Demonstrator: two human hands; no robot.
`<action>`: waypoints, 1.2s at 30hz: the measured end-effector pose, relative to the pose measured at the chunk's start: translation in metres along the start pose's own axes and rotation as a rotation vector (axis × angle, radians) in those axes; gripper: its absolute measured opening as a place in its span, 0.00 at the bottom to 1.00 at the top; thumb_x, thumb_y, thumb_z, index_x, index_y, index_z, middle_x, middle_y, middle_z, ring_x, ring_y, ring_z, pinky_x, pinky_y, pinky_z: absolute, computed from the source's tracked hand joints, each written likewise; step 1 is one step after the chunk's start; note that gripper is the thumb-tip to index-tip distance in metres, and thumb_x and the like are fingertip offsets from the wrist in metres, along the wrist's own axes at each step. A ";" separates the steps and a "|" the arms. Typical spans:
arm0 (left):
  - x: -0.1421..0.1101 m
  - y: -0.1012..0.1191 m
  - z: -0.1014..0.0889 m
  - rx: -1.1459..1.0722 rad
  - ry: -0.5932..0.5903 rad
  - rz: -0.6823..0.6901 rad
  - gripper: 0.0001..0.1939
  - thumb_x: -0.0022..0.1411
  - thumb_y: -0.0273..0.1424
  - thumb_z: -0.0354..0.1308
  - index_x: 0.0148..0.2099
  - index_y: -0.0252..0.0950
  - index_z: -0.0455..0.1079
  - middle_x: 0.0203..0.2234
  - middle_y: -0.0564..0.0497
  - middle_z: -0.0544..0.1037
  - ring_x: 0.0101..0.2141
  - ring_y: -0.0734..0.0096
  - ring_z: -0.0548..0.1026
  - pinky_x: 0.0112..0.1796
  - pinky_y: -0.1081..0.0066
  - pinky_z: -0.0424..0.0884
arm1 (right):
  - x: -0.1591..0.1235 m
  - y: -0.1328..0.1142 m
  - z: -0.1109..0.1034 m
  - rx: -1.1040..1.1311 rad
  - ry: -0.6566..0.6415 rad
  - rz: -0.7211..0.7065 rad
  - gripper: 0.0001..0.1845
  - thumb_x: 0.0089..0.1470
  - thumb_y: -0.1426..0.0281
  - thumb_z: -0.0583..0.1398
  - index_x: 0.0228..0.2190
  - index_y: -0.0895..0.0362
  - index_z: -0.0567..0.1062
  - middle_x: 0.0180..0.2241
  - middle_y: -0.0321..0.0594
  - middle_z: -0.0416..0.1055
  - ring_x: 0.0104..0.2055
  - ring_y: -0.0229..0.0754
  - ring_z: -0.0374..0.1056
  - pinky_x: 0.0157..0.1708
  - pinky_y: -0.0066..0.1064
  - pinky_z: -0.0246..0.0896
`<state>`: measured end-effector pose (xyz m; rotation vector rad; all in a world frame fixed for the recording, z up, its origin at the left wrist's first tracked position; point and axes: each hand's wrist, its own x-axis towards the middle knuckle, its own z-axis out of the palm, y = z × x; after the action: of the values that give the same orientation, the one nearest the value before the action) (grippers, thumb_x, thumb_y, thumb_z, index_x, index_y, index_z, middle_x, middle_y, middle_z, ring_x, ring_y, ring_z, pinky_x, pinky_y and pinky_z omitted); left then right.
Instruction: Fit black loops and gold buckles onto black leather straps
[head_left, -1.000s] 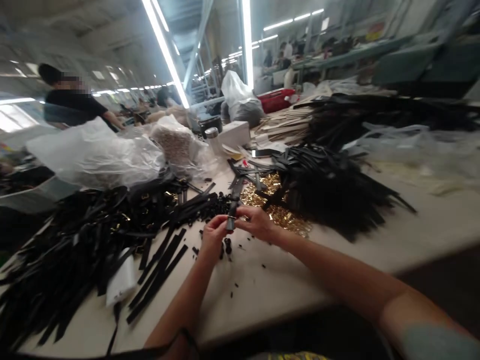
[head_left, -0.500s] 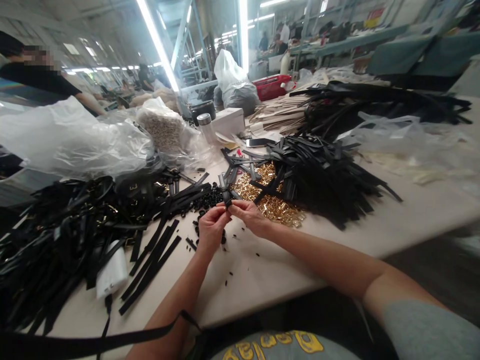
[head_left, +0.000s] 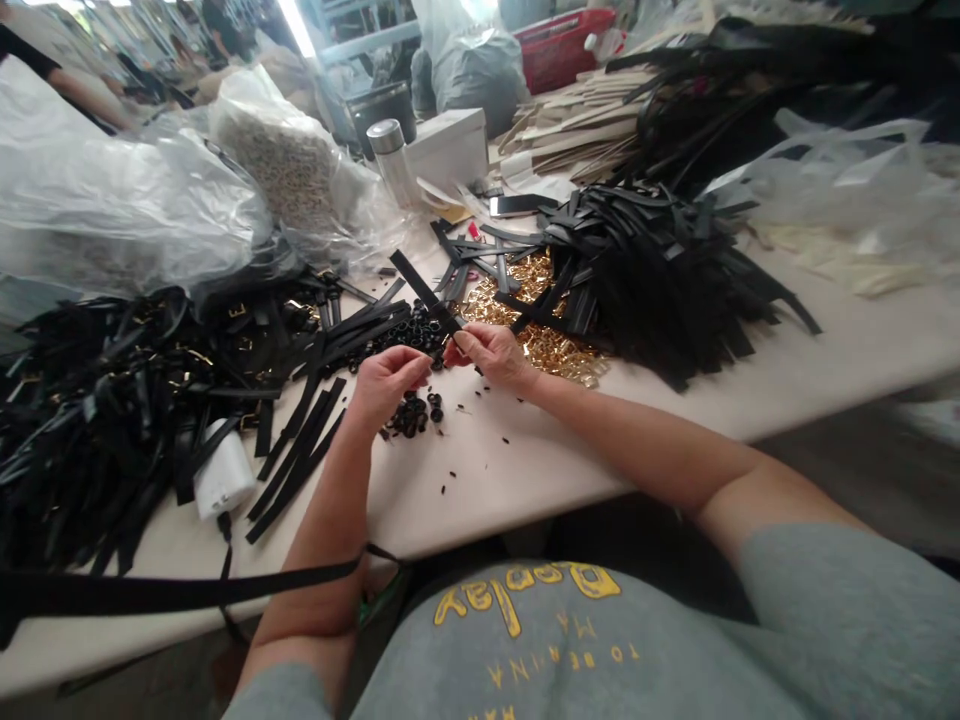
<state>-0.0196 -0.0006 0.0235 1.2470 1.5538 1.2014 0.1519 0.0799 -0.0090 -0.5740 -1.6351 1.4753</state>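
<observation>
My right hand (head_left: 491, 355) pinches one end of a black strap (head_left: 420, 290) that sticks up and to the left over the table. My left hand (head_left: 386, 380) is curled just left of it, fingertips closed near the strap's lower end; what they hold is too small to make out. Small black loops (head_left: 412, 412) lie scattered below both hands. A heap of gold metal buckles (head_left: 547, 345) sits right behind my right hand.
A big pile of black straps (head_left: 660, 280) lies to the right, and another tangled pile (head_left: 112, 410) to the left. Clear plastic bags (head_left: 135, 210), a metal flask (head_left: 390, 160), a white box (head_left: 450, 145) and a phone (head_left: 517, 203) stand behind. A white roll (head_left: 223, 478) lies near the left.
The view has tilted down and my shirt now shows. My hands have drawn slightly apart, and the strap now points up-left from my right hand.
</observation>
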 end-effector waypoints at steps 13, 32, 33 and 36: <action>-0.017 -0.005 -0.013 0.838 -0.242 0.233 0.06 0.56 0.34 0.60 0.31 0.39 0.76 0.29 0.51 0.75 0.28 0.70 0.71 0.32 0.70 0.65 | 0.000 -0.002 -0.007 -0.279 -0.110 -0.049 0.17 0.63 0.61 0.51 0.28 0.59 0.66 0.17 0.31 0.68 0.15 0.29 0.62 0.19 0.21 0.55; -0.003 -0.014 0.026 -0.356 0.164 0.018 0.16 0.47 0.40 0.69 0.32 0.34 0.72 0.25 0.53 0.74 0.25 0.77 0.72 0.30 0.76 0.70 | -0.004 -0.006 0.000 -0.324 -0.169 0.036 0.13 0.63 0.67 0.53 0.28 0.59 0.67 0.16 0.29 0.66 0.14 0.30 0.60 0.16 0.20 0.52; -0.003 -0.013 0.027 -0.386 0.174 0.010 0.16 0.46 0.40 0.70 0.31 0.34 0.71 0.24 0.53 0.74 0.25 0.77 0.72 0.30 0.76 0.70 | -0.004 -0.006 0.000 -0.329 -0.165 0.039 0.13 0.64 0.67 0.53 0.28 0.60 0.67 0.16 0.29 0.66 0.14 0.30 0.61 0.16 0.20 0.52; -0.002 -0.011 0.028 -0.445 0.196 -0.010 0.18 0.43 0.40 0.71 0.30 0.34 0.70 0.23 0.54 0.73 0.24 0.79 0.72 0.30 0.77 0.71 | -0.005 -0.007 0.000 -0.351 -0.173 0.049 0.12 0.64 0.68 0.53 0.28 0.60 0.68 0.17 0.29 0.66 0.14 0.30 0.61 0.17 0.20 0.53</action>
<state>0.0049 0.0020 0.0065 0.8489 1.3232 1.5949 0.1559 0.0748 -0.0032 -0.6980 -2.0498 1.3090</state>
